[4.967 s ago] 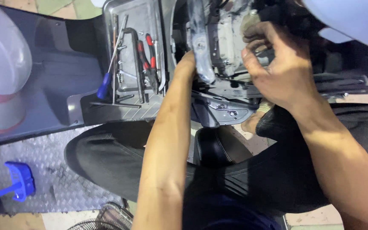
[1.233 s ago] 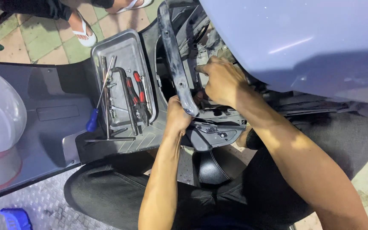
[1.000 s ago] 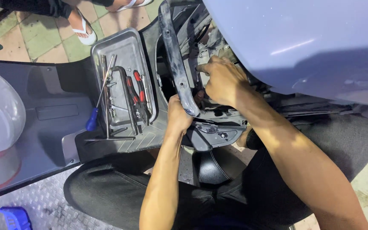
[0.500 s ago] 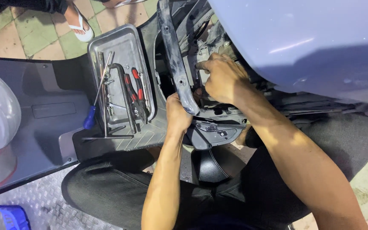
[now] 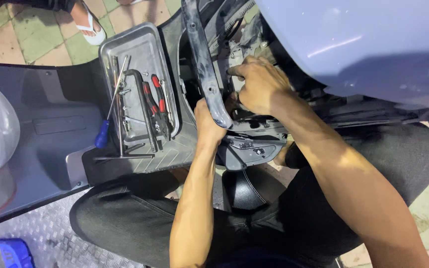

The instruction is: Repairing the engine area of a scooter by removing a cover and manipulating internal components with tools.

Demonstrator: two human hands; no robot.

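Your right hand (image 5: 258, 84) has its fingers (image 5: 238, 70) curled into the scooter's exposed mechanism (image 5: 247, 47), though whether they pinch anything I cannot tell. Your left hand (image 5: 208, 121) wraps its fingers around the black frame bar (image 5: 202, 59), just beside. To the left lies a metal tray (image 5: 135, 44) — pliers (image 5: 157, 104) and a blue-handled screwdriver (image 5: 106, 129) in it.

Bare forearms, black trousers (image 5: 140, 218) (dark denim)

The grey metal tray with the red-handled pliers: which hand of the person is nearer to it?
Left. The left hand is beside the grey metal tray's right edge, behind the black plastic panel. The right hand works farther right, inside the scooter body.
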